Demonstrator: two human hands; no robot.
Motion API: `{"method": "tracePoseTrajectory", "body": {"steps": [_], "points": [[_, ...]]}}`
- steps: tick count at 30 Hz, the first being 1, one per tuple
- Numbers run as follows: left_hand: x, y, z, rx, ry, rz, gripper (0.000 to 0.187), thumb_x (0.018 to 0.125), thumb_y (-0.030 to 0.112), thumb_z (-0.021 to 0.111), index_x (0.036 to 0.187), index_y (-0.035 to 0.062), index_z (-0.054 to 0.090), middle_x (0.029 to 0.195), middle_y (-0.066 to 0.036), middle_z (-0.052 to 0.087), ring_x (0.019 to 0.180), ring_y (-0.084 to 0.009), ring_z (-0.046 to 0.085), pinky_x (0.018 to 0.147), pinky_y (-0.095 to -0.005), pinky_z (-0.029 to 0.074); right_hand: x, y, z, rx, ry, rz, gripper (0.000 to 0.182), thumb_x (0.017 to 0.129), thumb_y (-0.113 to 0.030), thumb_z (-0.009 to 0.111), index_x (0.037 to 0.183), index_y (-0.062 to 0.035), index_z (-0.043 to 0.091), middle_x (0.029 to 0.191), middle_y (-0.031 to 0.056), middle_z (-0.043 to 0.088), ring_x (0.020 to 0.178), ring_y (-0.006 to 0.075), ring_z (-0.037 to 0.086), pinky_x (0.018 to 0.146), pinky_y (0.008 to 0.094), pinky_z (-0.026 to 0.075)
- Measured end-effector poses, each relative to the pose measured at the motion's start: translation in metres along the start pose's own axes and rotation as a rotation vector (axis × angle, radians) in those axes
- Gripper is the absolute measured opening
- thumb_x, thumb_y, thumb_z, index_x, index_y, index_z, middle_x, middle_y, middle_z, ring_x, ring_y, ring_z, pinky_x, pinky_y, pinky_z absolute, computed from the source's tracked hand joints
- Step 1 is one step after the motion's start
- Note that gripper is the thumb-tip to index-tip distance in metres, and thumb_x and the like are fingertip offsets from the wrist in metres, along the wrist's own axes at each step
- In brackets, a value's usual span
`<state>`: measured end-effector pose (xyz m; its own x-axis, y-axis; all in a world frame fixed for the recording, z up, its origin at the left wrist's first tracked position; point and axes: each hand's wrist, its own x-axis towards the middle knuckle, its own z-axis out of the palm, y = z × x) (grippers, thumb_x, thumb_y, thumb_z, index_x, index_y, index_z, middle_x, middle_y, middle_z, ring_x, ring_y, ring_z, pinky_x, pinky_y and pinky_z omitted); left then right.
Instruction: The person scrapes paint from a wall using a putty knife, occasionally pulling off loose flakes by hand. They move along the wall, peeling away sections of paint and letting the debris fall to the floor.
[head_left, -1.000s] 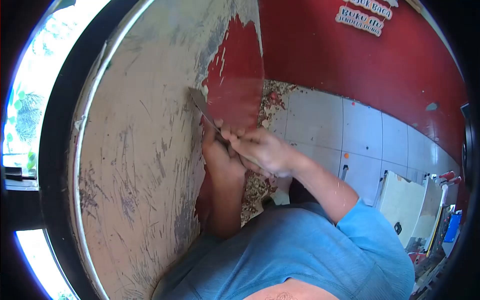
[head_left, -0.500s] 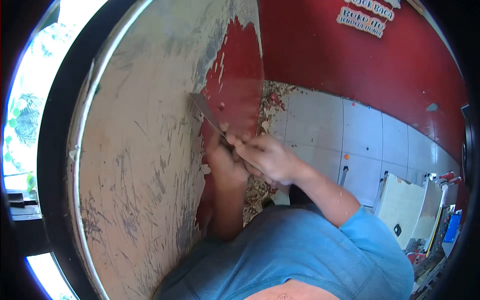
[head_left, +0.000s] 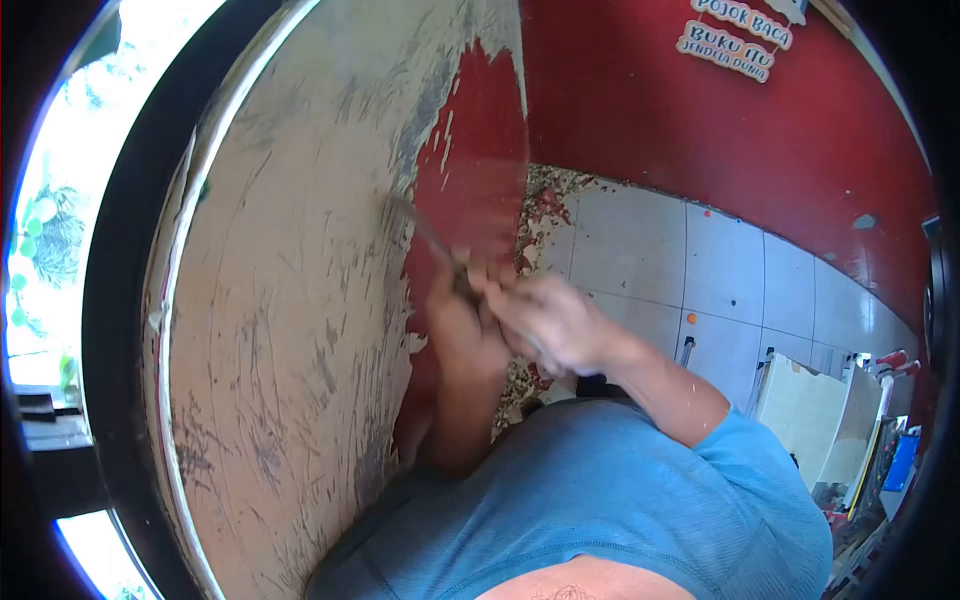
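Red wall (head_left: 470, 190), scraper (head_left: 425, 232) above fingers (head_left: 478, 285)

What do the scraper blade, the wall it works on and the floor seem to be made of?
The scraper blade looks like thin grey metal, though blurred. The wall seems to be plaster or cement: pale, matte and scratched where its glossy red paint is gone. The floor looks like glazed white tile, with visible joint lines.

I see my fingers (head_left: 490, 290) wrapped on the blurred metal scraper (head_left: 432, 240), its blade against the scraped plaster wall (head_left: 290, 300) left of them; white tiled floor (head_left: 650, 260) lies right.
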<state>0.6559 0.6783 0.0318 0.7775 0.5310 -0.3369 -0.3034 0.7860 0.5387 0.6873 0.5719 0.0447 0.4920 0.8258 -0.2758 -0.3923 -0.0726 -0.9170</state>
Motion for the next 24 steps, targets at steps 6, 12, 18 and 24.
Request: {"method": "tracePoseTrajectory", "body": {"steps": [6, 12, 18, 24], "points": [[0.010, 0.005, -0.027, -0.217, -0.159, -0.040, 0.021, 0.092, 0.015, 0.038, 0.079, 0.0084, 0.053, 0.056, 0.001, 0.049, 0.050, -0.0121, 0.045, 0.061, -0.0290, 0.042, 0.018, 0.005, -0.004, -0.115, -0.120, -0.043, 0.036, 0.098, -0.024, 0.043, 0.075, 0.0017, 0.056, 0.048, 0.0024, 0.046, 0.034, 0.0090, 0.043, 0.033, 0.0242, 0.035], [0.013, 0.003, -0.031, -0.266, -0.238, -0.055, 0.020, 0.092, 0.014, 0.039, 0.081, 0.0078, 0.054, 0.056, 0.000, 0.051, 0.050, -0.0129, 0.047, 0.065, -0.0304, 0.043, 0.012, -0.007, -0.005, -0.082, -0.120, 0.047, 0.036, 0.098, -0.023, 0.042, 0.076, 0.0021, 0.057, 0.046, 0.0028, 0.045, 0.035, 0.0087, 0.042, 0.033, 0.0246, 0.033], [0.007, 0.009, -0.019, -0.114, -0.176, -0.015, 0.021, 0.093, 0.015, 0.040, 0.080, 0.0070, 0.054, 0.056, -0.001, 0.050, 0.048, -0.0133, 0.045, 0.061, -0.0312, 0.044, -0.002, -0.006, 0.001, -0.060, -0.046, -0.018, 0.039, 0.097, -0.024, 0.044, 0.070, 0.0017, 0.056, 0.043, 0.0016, 0.043, 0.035, 0.0085, 0.040, 0.033, 0.0256, 0.032], [0.004, 0.000, -0.018, -0.211, -0.140, -0.031, 0.022, 0.094, 0.015, 0.039, 0.079, 0.0074, 0.053, 0.056, -0.001, 0.050, 0.047, -0.0127, 0.041, 0.059, -0.0296, 0.042, -0.001, 0.001, -0.002, 0.020, -0.089, -0.030, 0.040, 0.098, -0.026, 0.041, 0.075, 0.0013, 0.057, 0.045, 0.0014, 0.043, 0.035, 0.0074, 0.040, 0.032, 0.0251, 0.031]]}}
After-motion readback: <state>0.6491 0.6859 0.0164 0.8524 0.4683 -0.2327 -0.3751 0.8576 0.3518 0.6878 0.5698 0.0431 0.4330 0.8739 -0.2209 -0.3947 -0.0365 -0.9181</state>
